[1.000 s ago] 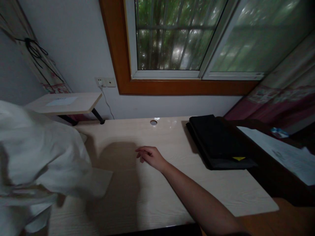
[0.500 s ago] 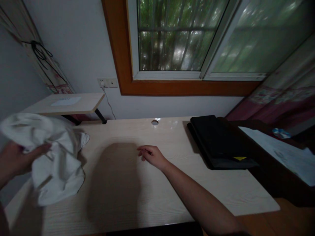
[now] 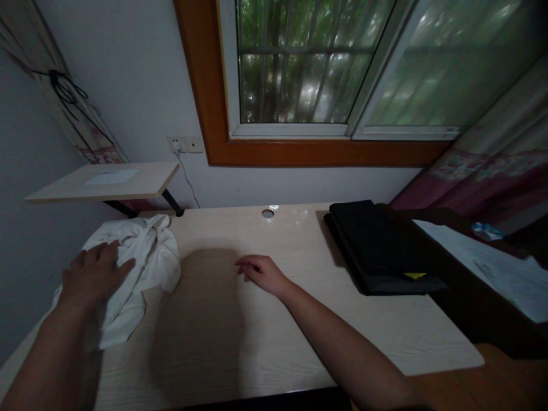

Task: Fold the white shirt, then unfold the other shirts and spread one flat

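Observation:
A crumpled white cloth lies in a loose heap at the left end of the desk, partly beneath a small raised shelf. My left hand is over the cloth with fingers spread, palm down, not gripping it; whether the palm touches it I cannot tell. The pale wood-grain desktop carries my right hand near its middle. Its fingers are loosely bent, slightly apart, with nothing in them.
A black folder-like stack with a yellow tab rests on the desk's right side. The raised shelf with a paper stands at the back left. A cable hole sits near the rear edge, below a window. Papers lie further right.
The white cloth, gripped and held up by my left hand before, now lies on the desk further right. My left hand has let go and spread its fingers. My right hand stays in place.

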The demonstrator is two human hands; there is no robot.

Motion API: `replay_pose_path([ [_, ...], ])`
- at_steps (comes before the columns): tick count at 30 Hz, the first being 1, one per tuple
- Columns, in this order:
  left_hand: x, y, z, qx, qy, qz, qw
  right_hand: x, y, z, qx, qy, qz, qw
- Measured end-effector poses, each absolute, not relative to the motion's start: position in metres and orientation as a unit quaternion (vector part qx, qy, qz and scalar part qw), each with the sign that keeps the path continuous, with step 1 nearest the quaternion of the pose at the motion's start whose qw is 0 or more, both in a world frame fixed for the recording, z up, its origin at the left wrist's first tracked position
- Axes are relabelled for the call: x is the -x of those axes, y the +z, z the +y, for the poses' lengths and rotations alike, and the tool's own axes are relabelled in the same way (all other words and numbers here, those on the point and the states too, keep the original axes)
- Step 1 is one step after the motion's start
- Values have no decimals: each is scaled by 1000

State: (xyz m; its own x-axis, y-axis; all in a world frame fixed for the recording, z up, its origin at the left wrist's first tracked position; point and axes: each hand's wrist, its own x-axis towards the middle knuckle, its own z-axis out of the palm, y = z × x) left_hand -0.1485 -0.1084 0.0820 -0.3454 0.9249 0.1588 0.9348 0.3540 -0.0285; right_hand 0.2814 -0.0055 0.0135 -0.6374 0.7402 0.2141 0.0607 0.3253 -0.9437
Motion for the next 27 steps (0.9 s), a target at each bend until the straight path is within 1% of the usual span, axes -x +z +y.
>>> replay_pose_path([
  [3,124,94,-107,552,-63,-811,183,-281,14,-5,269,511,-749,325],
  [5,102,98,-103,584,-69,-779,218,-281,14,-5,270,505,-753,322],
  [8,71,92,-95,665,-63,-720,187,-281,13,-5,269,495,-761,321],
  [11,50,79,-88,728,-50,-674,114,-281,13,-6,272,488,-765,320],
  [13,45,71,-88,738,-45,-668,89,-282,14,-6,271,487,-767,319],
  [20,62,73,-98,691,8,-713,115,-282,21,-8,266,475,-781,305],
  [24,60,77,-102,700,38,-700,136,-282,22,-7,261,454,-797,299],
  [27,51,74,-97,726,25,-674,136,-282,20,-8,259,451,-799,302],
])
